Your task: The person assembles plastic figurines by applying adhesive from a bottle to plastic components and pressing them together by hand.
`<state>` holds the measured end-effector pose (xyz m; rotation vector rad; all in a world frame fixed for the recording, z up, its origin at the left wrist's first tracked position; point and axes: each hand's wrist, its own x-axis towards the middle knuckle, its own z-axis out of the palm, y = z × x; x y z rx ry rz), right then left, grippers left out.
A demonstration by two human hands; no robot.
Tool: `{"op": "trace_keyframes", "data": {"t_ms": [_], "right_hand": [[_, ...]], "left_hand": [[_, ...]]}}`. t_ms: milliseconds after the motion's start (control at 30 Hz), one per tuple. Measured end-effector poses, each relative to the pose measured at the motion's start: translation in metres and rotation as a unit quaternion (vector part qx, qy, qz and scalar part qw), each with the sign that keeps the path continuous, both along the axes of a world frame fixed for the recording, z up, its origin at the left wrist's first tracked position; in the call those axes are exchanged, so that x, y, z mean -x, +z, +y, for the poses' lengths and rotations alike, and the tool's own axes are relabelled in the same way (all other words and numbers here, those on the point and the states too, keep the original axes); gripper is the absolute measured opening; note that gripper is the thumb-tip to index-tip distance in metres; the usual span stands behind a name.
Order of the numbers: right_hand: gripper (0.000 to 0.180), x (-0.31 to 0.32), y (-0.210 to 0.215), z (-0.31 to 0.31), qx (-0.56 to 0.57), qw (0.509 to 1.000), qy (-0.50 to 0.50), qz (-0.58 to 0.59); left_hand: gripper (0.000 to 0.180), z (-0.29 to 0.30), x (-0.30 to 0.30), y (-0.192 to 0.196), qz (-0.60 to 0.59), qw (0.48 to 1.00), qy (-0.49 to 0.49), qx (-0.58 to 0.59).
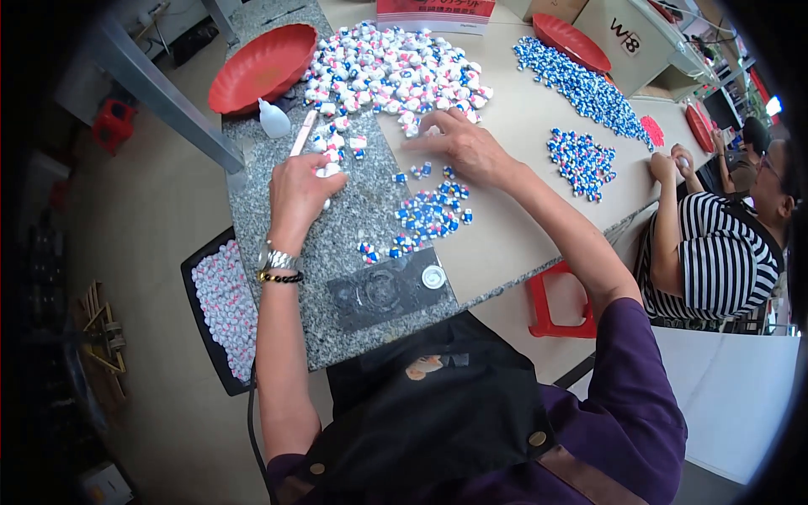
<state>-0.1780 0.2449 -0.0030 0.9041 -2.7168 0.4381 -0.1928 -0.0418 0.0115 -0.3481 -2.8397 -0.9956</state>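
My left hand (305,187) is closed round a small white piece (329,171) above the granite part of the table. A thin pale pink stick (304,133) reaches up from beside its knuckles; whether the fingers grip it I cannot tell. My right hand (473,150) hovers at the near edge of a large heap of white, pink and blue figure-like pieces (387,71), thumb and forefinger apart. A whitish piece shows between these fingers, slightly blurred. Between my forearms lies a cluster of small blue-and-white pieces (432,212).
A white squeeze bottle (273,119) and red dish (263,69) stand at left. A black tray (225,313) holds many pieces below the table edge. Nearer me is a dark plate (370,295). More blue pieces (581,88) lie right, near a co-worker in stripes (724,252).
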Motion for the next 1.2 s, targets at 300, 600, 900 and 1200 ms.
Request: {"op": "trace_keyframes", "data": {"t_ms": [300, 600, 900, 1200], "right_hand": [[0.049, 0.037, 0.005, -0.024, -0.009, 1.000, 0.015, -0.010], [0.039, 0.068, -0.004, -0.034, 0.026, 0.999, -0.044, 0.018], [0.040, 0.086, -0.017, -0.030, 0.018, 0.997, -0.055, 0.056], [0.032, 0.073, -0.004, -0.086, 0.102, 0.988, -0.117, -0.020]], "left_hand": [[0.029, 0.044, 0.058, -0.002, 0.023, 0.995, -0.062, 0.071], [0.035, 0.057, 0.112, -0.010, 0.027, 0.997, -0.052, 0.042], [0.034, 0.068, 0.132, -0.019, 0.059, 0.998, -0.036, 0.005], [0.042, 0.005, 0.093, -0.004, -0.058, 0.963, 0.010, -0.263]]}}
